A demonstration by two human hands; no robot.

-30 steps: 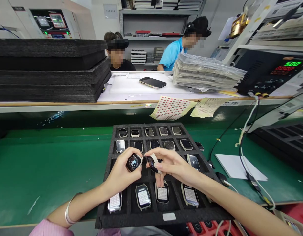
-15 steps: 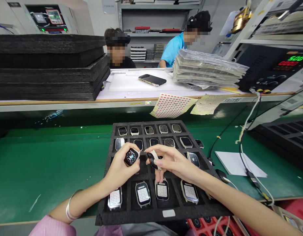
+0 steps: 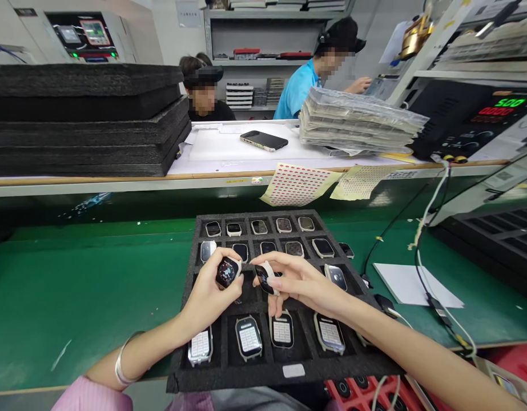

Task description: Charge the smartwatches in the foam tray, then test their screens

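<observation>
left hand (image 3: 207, 292) closed in a pinch on a round-faced smartwatch (image 3: 228, 272); right hand (image 3: 300, 283) part open, fingertips gripping a second smartwatch (image 3: 264, 279). both held just above a black foam tray (image 3: 229, 379), mid-tray, far of the near-row watches (image 3: 248, 338).

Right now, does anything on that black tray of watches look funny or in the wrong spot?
Yes, one thing does. The small dark watch at the right end of the second row of the foam tray seems to sit out at the tray's edge, not down in a slot like the watches beside it.
</observation>
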